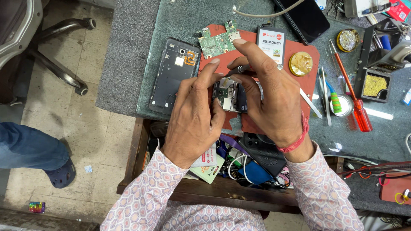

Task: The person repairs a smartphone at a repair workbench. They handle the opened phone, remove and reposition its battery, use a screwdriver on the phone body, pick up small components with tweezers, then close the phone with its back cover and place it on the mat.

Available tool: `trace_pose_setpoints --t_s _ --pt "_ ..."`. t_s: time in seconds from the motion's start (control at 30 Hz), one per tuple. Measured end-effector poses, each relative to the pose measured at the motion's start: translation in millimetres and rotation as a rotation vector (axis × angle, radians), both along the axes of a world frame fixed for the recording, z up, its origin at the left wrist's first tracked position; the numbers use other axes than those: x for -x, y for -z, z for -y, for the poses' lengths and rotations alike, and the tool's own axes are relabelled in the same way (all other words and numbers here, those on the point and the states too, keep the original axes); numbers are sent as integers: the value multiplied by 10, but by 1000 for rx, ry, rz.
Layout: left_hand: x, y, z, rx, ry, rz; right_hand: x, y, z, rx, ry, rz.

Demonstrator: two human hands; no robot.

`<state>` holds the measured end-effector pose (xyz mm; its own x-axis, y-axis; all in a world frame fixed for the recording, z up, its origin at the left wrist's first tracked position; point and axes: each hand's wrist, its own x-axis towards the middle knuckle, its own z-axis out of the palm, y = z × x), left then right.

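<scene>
An opened phone body (231, 96) lies on a red-brown work mat (308, 57), mostly hidden under my hands. My left hand (195, 115) presses on the phone's left side, fingers spread over it. My right hand (267, 92) pinches a slim metal screwdriver (244, 68) between thumb and fingers, its tip pointing down at the phone's upper part. A green circuit board (218, 42) sits on the mat just above my hands. A dark phone back cover (174, 75) lies to the left, on the grey-green stone top.
A phone battery (271, 42), round gold tin (300, 63), tweezers (324, 94), red-handled screwdriver (353, 94) and soldering stand (376, 81) sit to the right. A black phone (304, 17) lies at the top. An open drawer (239, 164) of cables sits below. Another person's leg (34, 149) stands at the left.
</scene>
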<state>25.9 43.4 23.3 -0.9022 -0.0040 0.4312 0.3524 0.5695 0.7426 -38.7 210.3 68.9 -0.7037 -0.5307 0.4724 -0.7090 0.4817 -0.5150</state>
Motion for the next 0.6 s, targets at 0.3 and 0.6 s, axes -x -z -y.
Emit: trace_pose_setpoints --t_s 0.3,0.6 --pt "1 2 -16 3 -5 6 20 -67 50 -64 13 -80" --pt "-170 -27 -49 -6 -106 -30 79 -246 136 -33 47 -65"
